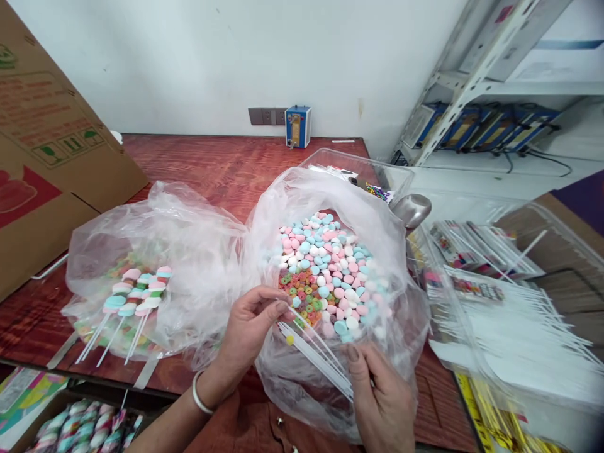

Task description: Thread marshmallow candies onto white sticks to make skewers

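My left hand point(259, 327), with a white band on its wrist, pinches the upper end of a thin white stick point(321, 340) above an open clear bag. Fingers of my right hand point(384, 396) are closed around the lower end of that stick. Several more white sticks point(316, 362) lie as a bundle on the bag's near side, their ends by my right hand. Inside the bag point(330, 189) are pink, blue and white marshmallows point(349, 277) and small coloured ring candies point(302, 292). Whether my left fingertips also hold a candy is hidden.
Left of me, skewered marshmallow sticks point(136, 292) rest on another clear bag point(202, 251). A cardboard box point(56, 138) stands behind it. To the right are a metal scoop point(413, 211) and a clear bin point(472, 358) of white sticks. Wrapped candies point(85, 425) fill a box below.
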A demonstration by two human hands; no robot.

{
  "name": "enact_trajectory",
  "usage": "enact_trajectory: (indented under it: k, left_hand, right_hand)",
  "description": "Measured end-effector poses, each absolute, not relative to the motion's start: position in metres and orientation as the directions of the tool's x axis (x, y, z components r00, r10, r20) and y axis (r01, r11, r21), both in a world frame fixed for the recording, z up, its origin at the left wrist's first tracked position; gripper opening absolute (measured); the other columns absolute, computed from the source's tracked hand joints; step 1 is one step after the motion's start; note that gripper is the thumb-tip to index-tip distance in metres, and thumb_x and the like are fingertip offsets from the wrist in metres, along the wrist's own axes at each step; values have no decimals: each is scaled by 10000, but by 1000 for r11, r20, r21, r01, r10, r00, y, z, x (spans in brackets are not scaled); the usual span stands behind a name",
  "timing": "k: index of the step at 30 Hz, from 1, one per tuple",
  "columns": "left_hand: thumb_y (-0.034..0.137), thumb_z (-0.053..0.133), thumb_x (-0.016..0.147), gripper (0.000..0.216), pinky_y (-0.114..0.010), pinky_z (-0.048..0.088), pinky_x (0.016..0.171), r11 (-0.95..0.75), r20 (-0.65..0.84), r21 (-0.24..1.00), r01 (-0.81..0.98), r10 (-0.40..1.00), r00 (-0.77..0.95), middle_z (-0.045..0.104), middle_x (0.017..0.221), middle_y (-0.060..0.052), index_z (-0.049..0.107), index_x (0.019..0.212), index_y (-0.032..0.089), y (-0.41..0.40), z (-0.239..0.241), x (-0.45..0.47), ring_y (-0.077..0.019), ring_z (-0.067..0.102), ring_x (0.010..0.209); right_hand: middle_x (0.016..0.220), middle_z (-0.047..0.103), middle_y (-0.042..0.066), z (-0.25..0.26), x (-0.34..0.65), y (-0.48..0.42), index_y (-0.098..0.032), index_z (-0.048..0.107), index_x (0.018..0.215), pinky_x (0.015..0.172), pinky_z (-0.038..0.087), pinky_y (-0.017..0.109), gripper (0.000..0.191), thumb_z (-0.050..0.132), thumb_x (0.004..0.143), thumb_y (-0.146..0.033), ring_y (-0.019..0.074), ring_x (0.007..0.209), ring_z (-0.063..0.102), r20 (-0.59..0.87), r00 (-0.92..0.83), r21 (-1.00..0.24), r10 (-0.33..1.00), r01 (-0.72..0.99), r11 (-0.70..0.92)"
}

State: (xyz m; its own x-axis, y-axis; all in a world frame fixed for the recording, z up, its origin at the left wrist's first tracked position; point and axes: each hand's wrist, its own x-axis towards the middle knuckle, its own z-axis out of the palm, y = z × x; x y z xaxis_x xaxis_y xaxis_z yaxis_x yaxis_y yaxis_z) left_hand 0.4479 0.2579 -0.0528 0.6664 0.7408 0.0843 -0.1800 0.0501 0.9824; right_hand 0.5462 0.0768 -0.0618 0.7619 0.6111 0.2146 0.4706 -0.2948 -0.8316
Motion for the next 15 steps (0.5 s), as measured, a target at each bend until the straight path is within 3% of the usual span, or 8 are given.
enact_trajectory:
  k: [2, 4, 7, 9, 11, 13, 15]
  left_hand:
    - [130, 687, 829, 67, -253, 594, 686, -249, 353, 935, -252, 699, 621, 717, 841, -16, 665, 866, 181, 257, -43, 439, -139, 706, 759]
    - [34, 685, 803, 184, -263, 602, 761, -550, 588, 790, -271, 556, 588, 724, 890, -25, 670, 914, 179, 253, -34, 432, -148, 710, 857]
    - [-20, 674, 793, 285, -263, 605, 822, -810, 778, 513, -283, 299, 553, 723, 1031, -79, 659, 1025, 144, 240, -30, 432, -160, 705, 960]
    - [26, 646, 842, 220, -263, 597, 866, -852, 800, 379, -361, 105, 591, 724, 1042, -103, 651, 1045, 112, 231, -33, 440, -165, 697, 999]
    - [74, 594, 896, 160, -257, 582, 901, -823, 759, 309, -477, -89, 645, 738, 991, -101, 643, 1047, 95, 224, -39, 451, -164, 692, 1006]
    - [102, 560, 924, 196, -263, 567, 926, -784, 684, 282, -553, -240, 689, 740, 1008, -105, 621, 1110, 88, 222, -47, 463, -166, 682, 1022]
    - [107, 536, 934, 272, -274, 561, 916, -806, 619, 290, -517, -253, 743, 727, 1057, -103, 581, 1203, 110, 227, -56, 475, -166, 671, 1032]
  right_hand:
    - [857, 680, 32, -62, 547, 74, -218, 702, 892, 729, 476, 273, 277, 490, 972, -378, 188, 810, 630, 203, 806, -847, 557, 430, -313]
    - [1155, 670, 84, -64, 550, 75, -216, 667, 1167, 907, 465, 358, 343, 521, 946, -433, 250, 1076, 602, 195, 868, -884, 456, 357, -302]
    - [1423, 528, 95, -65, 553, 82, -268, 454, 1436, 1005, 431, 442, 558, 553, 929, -478, 267, 1239, 532, -23, 942, -996, 336, 8, -90]
    - [1335, 599, 100, -61, 554, 88, -264, 516, 1373, 927, 493, 440, 522, 560, 917, -516, 261, 1126, 613, -259, 864, -929, 432, -345, 135]
    - [1015, 709, 73, -55, 557, 93, -224, 636, 1195, 796, 543, 399, 433, 628, 872, -512, 235, 909, 675, -388, 743, -772, 545, -585, 248]
    - [709, 640, -10, -50, 562, 94, -214, 677, 1065, 674, 538, 316, 341, 716, 818, -444, 177, 718, 646, -418, 723, -704, 550, -640, 307]
    - [595, 527, -69, -50, 570, 91, -223, 679, 1030, 557, 476, 224, 306, 765, 782, -380, 108, 575, 553, -382, 795, -735, 471, -571, 367]
